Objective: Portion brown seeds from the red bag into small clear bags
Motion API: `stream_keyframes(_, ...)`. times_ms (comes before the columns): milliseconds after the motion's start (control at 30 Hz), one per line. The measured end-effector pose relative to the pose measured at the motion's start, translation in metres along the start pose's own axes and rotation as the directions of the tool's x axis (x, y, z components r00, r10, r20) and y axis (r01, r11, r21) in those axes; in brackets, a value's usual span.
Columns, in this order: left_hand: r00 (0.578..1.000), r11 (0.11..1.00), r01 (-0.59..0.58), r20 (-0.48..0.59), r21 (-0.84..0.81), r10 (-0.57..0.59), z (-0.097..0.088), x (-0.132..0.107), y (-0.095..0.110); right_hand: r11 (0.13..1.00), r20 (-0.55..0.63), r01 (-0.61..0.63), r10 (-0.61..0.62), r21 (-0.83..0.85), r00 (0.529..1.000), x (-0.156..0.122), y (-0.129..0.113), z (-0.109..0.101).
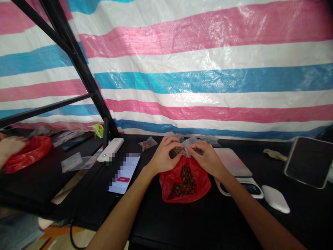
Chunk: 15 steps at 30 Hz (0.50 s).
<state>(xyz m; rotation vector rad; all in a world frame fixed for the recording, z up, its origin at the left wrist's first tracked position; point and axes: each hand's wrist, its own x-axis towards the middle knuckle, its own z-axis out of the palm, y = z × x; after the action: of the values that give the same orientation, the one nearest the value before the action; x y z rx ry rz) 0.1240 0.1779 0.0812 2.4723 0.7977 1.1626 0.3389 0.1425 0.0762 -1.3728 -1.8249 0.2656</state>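
Observation:
A small clear plastic bag (186,148) is pinched between my two hands, above a red plastic bag (166,187). My left hand (166,154) grips its left side with thumb and fingers, and my right hand (205,156) has its right edge between the fingertips. The red bag lies open on the black table, with many small brown pieces (184,182) inside. Behind my left hand sits a filled clear bag (148,143) of similar brown bits. Whether the pinched bag holds anything is partly hidden by my fingers.
Left of my arm lie a lit phone (125,173) and a white power bank (111,149). On the right are a digital scale (234,163), a white oval case (275,198) and a dark-screened tablet (309,162). Another person's hand (10,149) reaches to a second red bag (31,152).

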Motion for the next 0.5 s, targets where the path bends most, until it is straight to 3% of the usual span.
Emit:
stream_keyframes(167,0.983,0.971,0.181,0.056,-0.158,-0.174,0.006,0.002,0.008,0.995,0.039,0.079,-0.077,-0.056,0.996,-0.003,-0.002,0.000)
stream_keyframes(300,0.936,0.859,0.350,0.173,-0.375,-0.306,0.015,0.003,0.007,0.984,0.080,0.141,-0.133,-0.110,0.988,-0.004,-0.005,0.002)
stream_keyframes(500,0.920,0.768,0.389,0.252,-0.509,-0.299,0.014,0.003,0.001,0.998,0.120,0.068,-0.066,-0.011,0.991,-0.002,-0.006,0.001)
